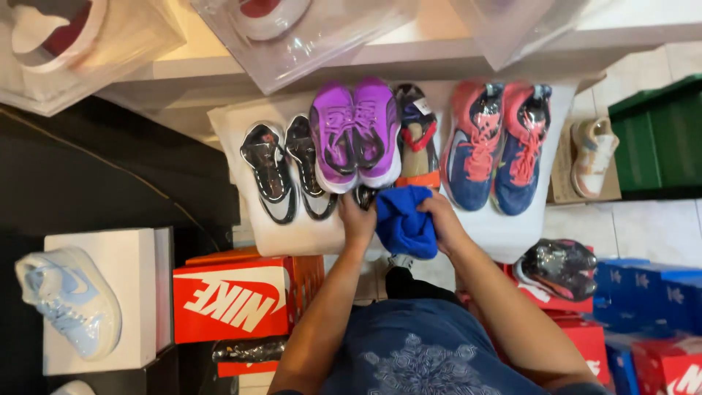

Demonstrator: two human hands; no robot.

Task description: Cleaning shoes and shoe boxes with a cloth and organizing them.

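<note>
My left hand [357, 219] and my right hand [441, 213] both grip a bunched blue cloth [402, 222] in front of a white display shelf [292, 232]. Just above the cloth stands a purple pair of sneakers [355, 133], with a dark shoe with orange trim [418, 139] beside it. Left of the purple pair sits a black and white pair wrapped in clear film [287, 170]. To the right is a red and navy pair with orange laces [497, 145], also in film.
Orange shoe boxes [241, 296] stand at lower left, next to a light blue sneaker [69, 300] on a white box. A wrapped dark shoe [559, 267] rests on red and blue boxes at right. A beige sneaker [594, 155] and a green crate [658, 139] lie farther right.
</note>
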